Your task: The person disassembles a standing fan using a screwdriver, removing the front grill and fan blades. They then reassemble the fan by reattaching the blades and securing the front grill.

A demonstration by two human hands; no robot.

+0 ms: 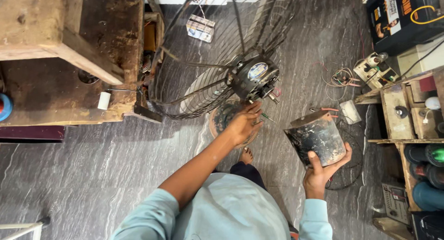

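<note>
Grey marble floor [92, 175] lies under a standing person. The left hand [244, 124], fingers pinched on a thin green-handled screwdriver [267, 116], sits just below the black fan motor [254, 78], which points up-right off its wire guard [194, 78]. The right hand [323, 173] grips a sooty, scorched metal cover [317, 138], held apart to the motor's right.

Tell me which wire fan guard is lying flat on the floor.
The guard by the right hand, partly hidden behind the dark metal cover it holds. The other guard stands raised, still around the fan motor.
</note>
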